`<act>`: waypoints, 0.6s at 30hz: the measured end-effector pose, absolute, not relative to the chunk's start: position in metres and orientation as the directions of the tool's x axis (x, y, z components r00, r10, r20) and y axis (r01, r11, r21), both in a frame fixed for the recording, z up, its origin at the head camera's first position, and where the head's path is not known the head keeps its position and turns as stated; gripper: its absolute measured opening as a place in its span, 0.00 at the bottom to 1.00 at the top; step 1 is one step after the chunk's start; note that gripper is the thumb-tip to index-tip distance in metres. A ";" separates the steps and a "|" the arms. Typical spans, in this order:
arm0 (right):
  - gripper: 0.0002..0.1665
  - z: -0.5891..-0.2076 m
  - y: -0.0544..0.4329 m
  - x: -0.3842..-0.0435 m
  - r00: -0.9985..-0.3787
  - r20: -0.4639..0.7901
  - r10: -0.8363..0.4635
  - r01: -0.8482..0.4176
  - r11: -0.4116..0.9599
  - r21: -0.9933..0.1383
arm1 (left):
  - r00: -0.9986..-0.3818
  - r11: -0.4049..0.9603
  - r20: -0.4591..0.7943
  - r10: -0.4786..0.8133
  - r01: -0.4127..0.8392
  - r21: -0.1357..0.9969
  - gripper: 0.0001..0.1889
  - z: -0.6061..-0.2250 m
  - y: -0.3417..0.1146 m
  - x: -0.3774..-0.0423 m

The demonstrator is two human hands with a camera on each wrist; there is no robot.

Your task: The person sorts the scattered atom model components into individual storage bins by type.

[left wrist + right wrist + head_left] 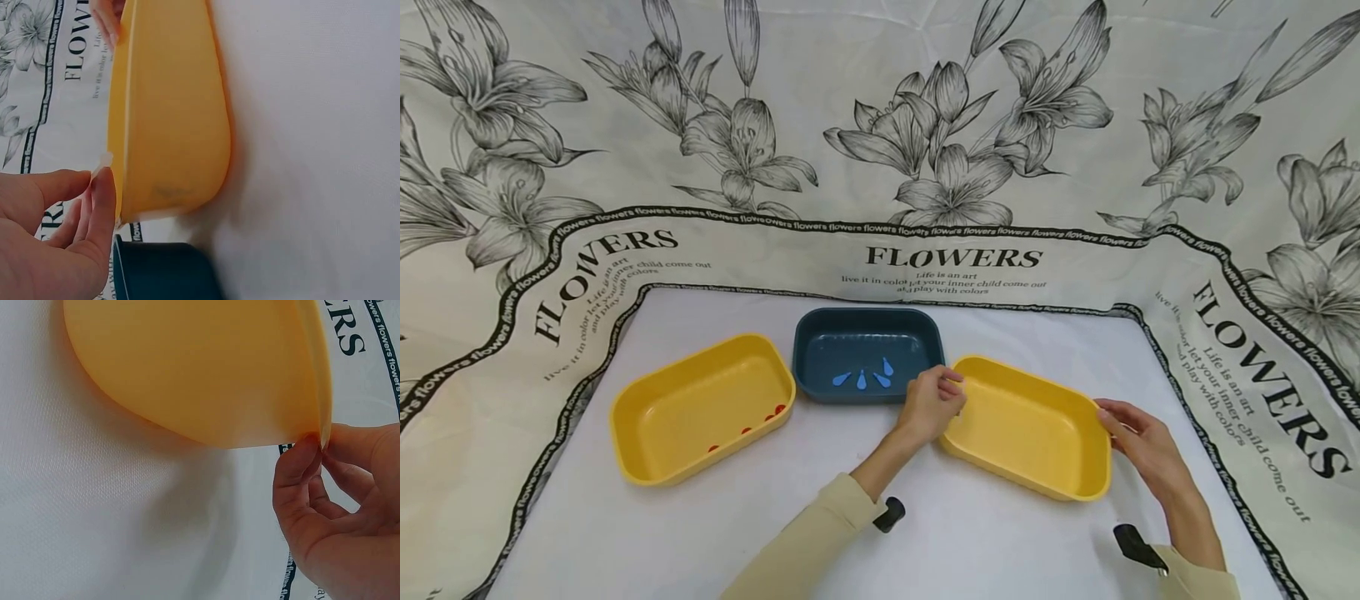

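At the right stands a yellow bin [1026,417] with nothing visible inside it. My right hand [1142,442] pinches its right-end rim between thumb and forefinger; the right wrist view shows this hand [337,506] close up. My left hand [932,404] is at the bin's left end, above the rim. In the left wrist view, thumb and forefinger of that hand [69,231] pinch a small pale translucent piece [105,160], whose kind I cannot tell. Beside the left hand is a dark blue bin [868,321] holding several light blue drop-shaped pieces [862,380].
Another yellow bin [688,408] stands at the left, with several small red pieces [778,409] along its near wall. All three bins rest on a white tabletop [970,542]. A flower-printed cloth [760,250] rises behind and at both sides.
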State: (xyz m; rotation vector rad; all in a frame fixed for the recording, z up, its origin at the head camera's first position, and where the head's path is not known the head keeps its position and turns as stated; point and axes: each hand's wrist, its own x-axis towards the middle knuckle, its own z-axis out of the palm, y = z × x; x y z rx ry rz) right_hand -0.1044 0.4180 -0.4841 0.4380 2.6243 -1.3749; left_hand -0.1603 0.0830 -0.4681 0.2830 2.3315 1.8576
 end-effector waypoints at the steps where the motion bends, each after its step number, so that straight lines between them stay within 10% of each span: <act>1: 0.43 -0.484 0.418 -0.104 -0.947 -0.260 0.187 0.320 0.538 -0.780 | -0.970 0.219 0.003 0.242 0.058 0.974 0.10 -0.469 0.085 -0.161; 18: 0.41 -0.485 0.419 -0.104 -0.952 -0.247 0.180 0.306 0.545 -0.781 | -0.960 0.385 0.058 0.273 0.164 0.908 0.04 -0.480 0.119 -0.164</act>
